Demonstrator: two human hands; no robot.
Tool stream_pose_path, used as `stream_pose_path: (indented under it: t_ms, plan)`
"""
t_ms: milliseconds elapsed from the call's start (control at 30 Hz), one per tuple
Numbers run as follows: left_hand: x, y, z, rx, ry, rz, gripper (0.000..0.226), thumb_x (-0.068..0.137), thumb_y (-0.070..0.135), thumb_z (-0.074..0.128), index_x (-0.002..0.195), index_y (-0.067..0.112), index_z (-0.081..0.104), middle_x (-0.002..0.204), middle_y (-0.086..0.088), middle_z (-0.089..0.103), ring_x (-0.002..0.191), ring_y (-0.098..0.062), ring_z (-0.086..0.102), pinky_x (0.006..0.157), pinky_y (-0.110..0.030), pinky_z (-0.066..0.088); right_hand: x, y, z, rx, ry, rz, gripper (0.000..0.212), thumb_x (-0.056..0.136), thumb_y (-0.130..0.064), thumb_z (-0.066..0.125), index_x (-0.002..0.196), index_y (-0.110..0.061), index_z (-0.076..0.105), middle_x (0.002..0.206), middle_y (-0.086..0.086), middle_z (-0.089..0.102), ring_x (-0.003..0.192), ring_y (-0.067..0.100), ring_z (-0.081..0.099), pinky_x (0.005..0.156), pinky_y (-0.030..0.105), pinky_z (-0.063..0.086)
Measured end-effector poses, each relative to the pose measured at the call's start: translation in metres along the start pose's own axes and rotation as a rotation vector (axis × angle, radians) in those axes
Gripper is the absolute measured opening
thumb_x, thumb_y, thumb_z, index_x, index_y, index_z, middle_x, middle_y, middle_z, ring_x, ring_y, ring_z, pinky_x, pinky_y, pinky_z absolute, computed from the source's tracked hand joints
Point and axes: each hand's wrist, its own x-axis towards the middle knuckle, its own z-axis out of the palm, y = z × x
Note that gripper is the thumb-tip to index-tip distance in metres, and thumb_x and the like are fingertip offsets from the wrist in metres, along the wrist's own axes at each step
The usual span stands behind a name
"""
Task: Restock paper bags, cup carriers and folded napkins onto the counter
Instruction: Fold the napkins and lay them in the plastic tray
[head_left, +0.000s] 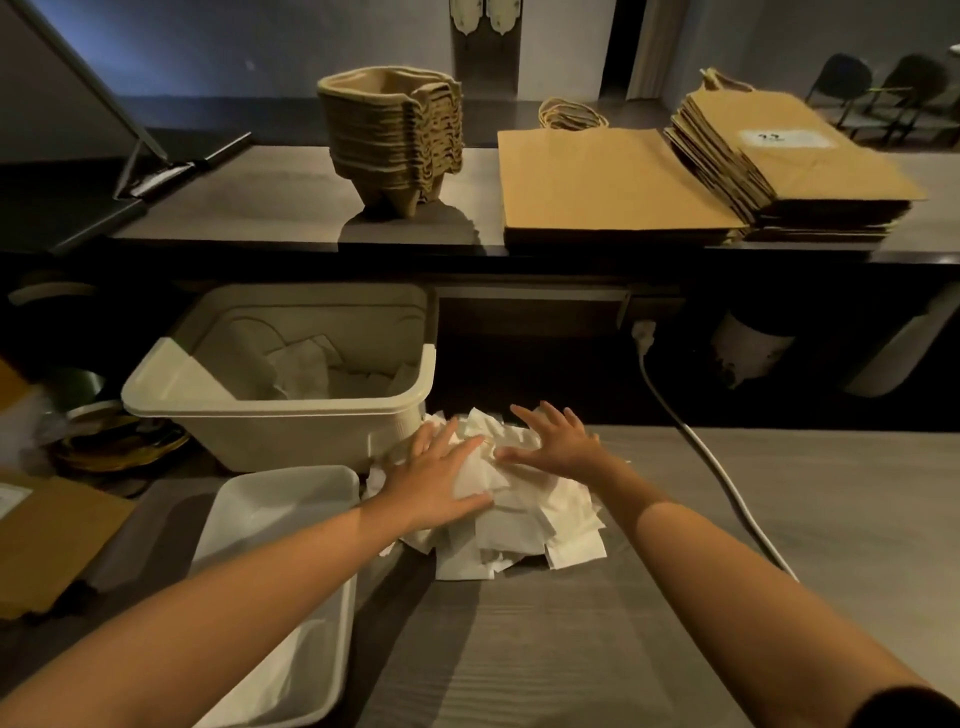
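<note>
On the raised worktop (270, 202) at the back, two parts of the job look finished: the paper bags (613, 182) lie flat in stacks at the right, and the nested cup carriers (392, 137) stand as one stack near the middle. No napkins are up there yet, so that part is left. The napkins (524, 519) sit as a loose, untidy heap on the lower worktop, just beside the cream bin (270, 410), which has a few more white sheets in it. A white tray (291, 499) lies at the left of the heap. I judge the heap needs squaring up before it goes to the raised level.

The left hand (441, 480) lies flat on the heap, fingers spread, its grip wide open and closed on nothing. The right hand (558, 441) is likewise splayed and pressing on the pile, gripping nothing.

Under the raised worktop it is dark; the pale shape at far right is hard to identify, and the clutter at far left is cut off
</note>
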Motion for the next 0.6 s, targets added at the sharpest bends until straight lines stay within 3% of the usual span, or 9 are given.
stream_pose_path:
  t_ms: [100,233,400,600]
  plan:
    - [0.001,-0.005,0.002,0.105,-0.115,0.014,0.075,0.086,0.059,0.048,0.147,0.040,0.008,0.157,0.007,-0.002,0.143,-0.028,-0.007,0.112,-0.051,0.015,0.015,0.001,0.006,-0.047,-0.090,-0.010,0.088,0.075,-0.072,0.051,0.145,-0.044,0.006,0.157,0.003,-0.003,0.143,0.032,-0.005,0.114,0.054,0.009]
    - [-0.002,-0.012,0.004,0.122,-0.126,0.035,0.069,0.089,0.058,0.044,0.146,0.044,0.008,0.157,0.008,0.004,0.142,-0.028,0.003,0.111,-0.045,0.018,0.020,0.002,0.020,-0.157,-0.152,-0.047,0.088,0.077,-0.070,0.052,0.145,-0.045,0.002,0.157,0.001,-0.005,0.142,0.036,0.000,0.112,0.054,0.016]
    - [-0.010,-0.013,0.009,0.079,-0.171,0.046,0.068,0.088,0.059,0.045,0.144,0.047,0.010,0.156,0.009,0.005,0.141,-0.027,0.000,0.109,-0.050,0.026,0.010,-0.003,0.032,-0.271,-0.115,-0.124,0.083,0.080,-0.066,0.051,0.146,-0.040,0.008,0.156,0.000,0.010,0.140,0.033,0.008,0.109,0.052,0.020]
    - [-0.035,0.001,0.010,0.010,-0.317,0.099,0.071,0.088,0.059,0.048,0.146,0.044,0.009,0.157,0.006,-0.001,0.143,-0.029,-0.007,0.114,-0.046,0.015,-0.023,0.011,0.043,-0.291,-0.067,-0.207,0.082,0.079,-0.065,0.054,0.145,-0.039,0.015,0.154,-0.004,0.017,0.139,0.027,0.015,0.108,0.050,0.021]
